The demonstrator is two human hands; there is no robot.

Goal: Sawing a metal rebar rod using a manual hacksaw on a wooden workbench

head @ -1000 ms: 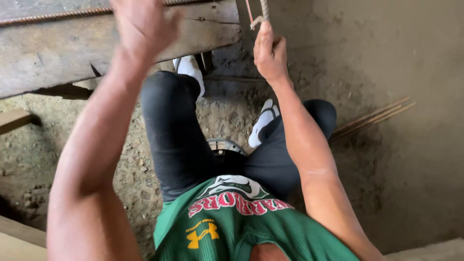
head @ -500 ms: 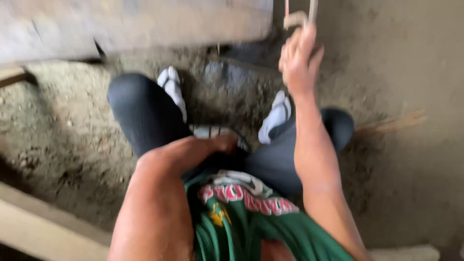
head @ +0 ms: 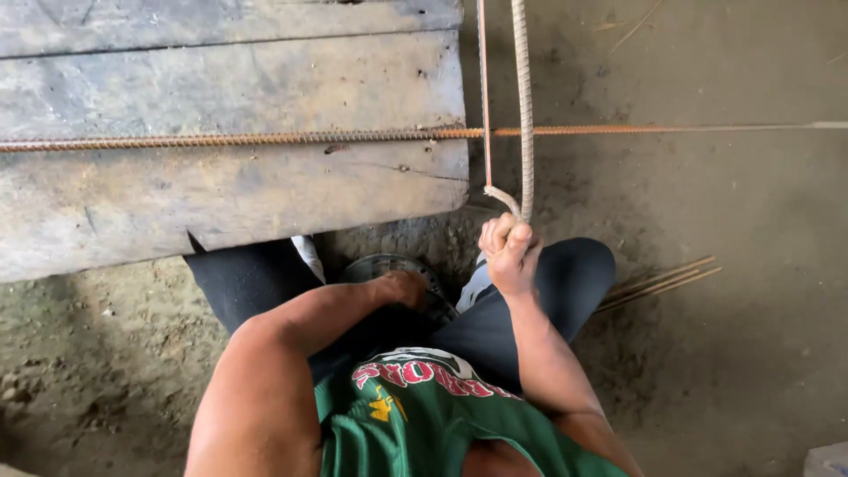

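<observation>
My right hand (head: 508, 252) is shut on the bent lower end of a thin steel stirrup bar (head: 525, 106) that runs upward out of view. The stirrup crosses a long rusty ribbed rebar (head: 265, 139) lying across a worn wooden plank (head: 230, 185) and jutting out to the right. My left hand (head: 402, 287) is down between my knees, resting on a round dark metal object (head: 389, 265) on the ground; whether its fingers grip anything is hidden. I am seated low, in dark trousers and a green shirt.
Bare dirt and concrete floor (head: 724, 353) surrounds me. A few thin rods (head: 662, 281) lie on the ground to the right of my knee. A pale block corner (head: 826, 461) shows at the bottom right.
My left hand has dropped from the plank above down to between my knees. My right hand stayed on the stirrup's bent end. The view now takes in the plank and rebar.
</observation>
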